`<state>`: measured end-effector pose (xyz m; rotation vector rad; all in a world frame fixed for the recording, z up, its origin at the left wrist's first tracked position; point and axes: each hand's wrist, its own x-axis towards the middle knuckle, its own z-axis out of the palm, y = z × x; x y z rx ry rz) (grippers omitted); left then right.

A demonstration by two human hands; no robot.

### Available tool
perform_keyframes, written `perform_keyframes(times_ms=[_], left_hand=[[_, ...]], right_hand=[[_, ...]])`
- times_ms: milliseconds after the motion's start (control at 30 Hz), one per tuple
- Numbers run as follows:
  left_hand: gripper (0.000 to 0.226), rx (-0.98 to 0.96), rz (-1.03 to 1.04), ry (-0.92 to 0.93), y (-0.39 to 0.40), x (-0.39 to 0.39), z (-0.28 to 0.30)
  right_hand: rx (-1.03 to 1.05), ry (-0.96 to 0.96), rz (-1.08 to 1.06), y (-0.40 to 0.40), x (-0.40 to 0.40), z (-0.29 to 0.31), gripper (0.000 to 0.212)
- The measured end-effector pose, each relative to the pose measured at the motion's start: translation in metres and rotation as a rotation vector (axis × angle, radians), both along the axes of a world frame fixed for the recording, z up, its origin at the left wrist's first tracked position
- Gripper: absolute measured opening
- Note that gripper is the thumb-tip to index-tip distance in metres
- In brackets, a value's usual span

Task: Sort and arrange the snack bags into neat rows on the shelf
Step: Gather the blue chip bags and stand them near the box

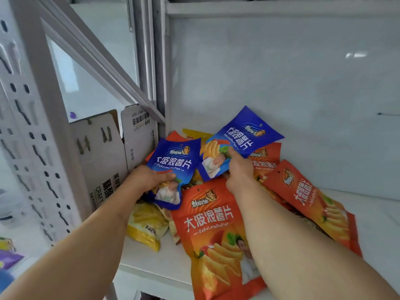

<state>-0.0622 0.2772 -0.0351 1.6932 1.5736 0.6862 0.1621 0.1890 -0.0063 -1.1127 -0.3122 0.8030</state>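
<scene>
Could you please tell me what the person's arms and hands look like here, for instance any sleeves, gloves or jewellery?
Both forearms are bare as far as the frame shows, with no sleeve in view. The left hand and the right hand wear no gloves. No watch, bracelet or ring shows on either wrist or on the visible fingers, though parts of the fingers are hidden behind the bags.

Single head-mounted wide-angle view.
It looks forward and down from close range into a white shelf bay, forearms entering from below.
</scene>
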Motion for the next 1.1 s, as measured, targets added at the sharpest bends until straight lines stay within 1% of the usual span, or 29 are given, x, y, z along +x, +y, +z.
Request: perform_keyframes(times_ms=[33, 100, 200, 233, 300, 333, 367, 400, 433, 500, 600, 700, 767, 800, 833, 900, 933, 967, 1033, 1067, 1100], left_hand=[[0.081, 0.029, 0.016, -0.034, 0.0, 0.001, 0.001], [0.082, 0.105, 0.032, -0.054, -0.001, 0.004, 0.007], [0.061, 0.172, 0.017, -0.065, -0.007, 0.008, 0.023], [0.055, 0.179, 0.007, -0.11, -0.01, 0.01, 0.03], [0.044, 0.221, -0.029, -0.226, -0.019, 0.014, 0.046], [0.036, 0.241, -0.061, -0.283, -0.028, 0.018, 0.057], [0.03, 0.247, -0.104, -0.341, -0.04, 0.021, 0.066], [0.027, 0.238, -0.153, -0.394, -0.052, 0.026, 0.074], [0.026, 0.22, -0.212, -0.444, -0.067, 0.031, 0.08], [0.021, 0.193, -0.339, -0.513, -0.099, 0.04, 0.085], [0.011, 0.142, -0.484, -0.554, -0.14, 0.055, 0.071], [0.009, 0.065, -0.563, -0.569, -0.181, 0.072, 0.053], [0.01, 0.033, -0.621, -0.563, -0.208, 0.09, 0.042], [0.008, 0.027, -0.632, -0.565, -0.22, 0.101, 0.036], [0.011, 0.018, -0.627, -0.57, -0.232, 0.112, 0.03], [0.038, -0.028, -0.62, -0.561, -0.255, 0.135, 0.018], [0.042, -0.054, -0.657, -0.562, -0.267, 0.148, 0.013], [0.038, -0.072, -0.72, -0.581, -0.28, 0.16, 0.01], [0.022, -0.117, -0.826, -0.609, -0.307, 0.184, 0.005], [0.021, -0.145, -0.844, -0.617, -0.32, 0.196, 0.004], [0.022, -0.175, -0.851, -0.623, -0.333, 0.207, 0.002]], right_hand=[[0.005, -0.005, 0.023, -0.001, 0.0, 0.001, 0.042], [0.006, -0.013, 0.07, -0.003, 0.0, 0.005, 0.044], [0.034, 0.007, 0.118, -0.009, 0.008, 0.017, 0.034], [0.062, 0.01, 0.124, -0.013, 0.014, 0.022, 0.031], [0.126, -0.008, 0.131, -0.023, 0.026, 0.034, 0.031], [0.163, -0.015, 0.134, -0.03, 0.032, 0.039, 0.03], [0.2, -0.028, 0.139, -0.038, 0.037, 0.044, 0.024], [0.23, -0.047, 0.136, -0.046, 0.043, 0.047, 0.014], [0.253, -0.077, 0.13, -0.057, 0.049, 0.049, 0.009], [0.271, -0.121, 0.121, -0.082, 0.063, 0.048, 0.015], [0.236, -0.173, 0.11, -0.13, 0.085, 0.04, 0.012], [0.15, -0.262, 0.052, -0.181, 0.102, 0.027, 0.019], [0.109, -0.289, 0.026, -0.216, 0.117, 0.018, 0.022], [0.085, -0.299, 0.018, -0.234, 0.124, 0.013, 0.022], [0.058, -0.317, 0.01, -0.251, 0.133, 0.008, 0.023], [0.012, -0.356, 0.004, -0.286, 0.151, 0.0, 0.024], [0.006, -0.369, -0.001, -0.304, 0.159, -0.003, 0.022], [0.003, -0.381, -0.004, -0.322, 0.165, -0.006, 0.022], [-0.027, -0.382, -0.026, -0.36, 0.181, -0.013, 0.04], [-0.026, -0.38, -0.032, -0.379, 0.189, -0.016, 0.043], [-0.027, -0.386, -0.045, -0.398, 0.197, -0.018, 0.038]])
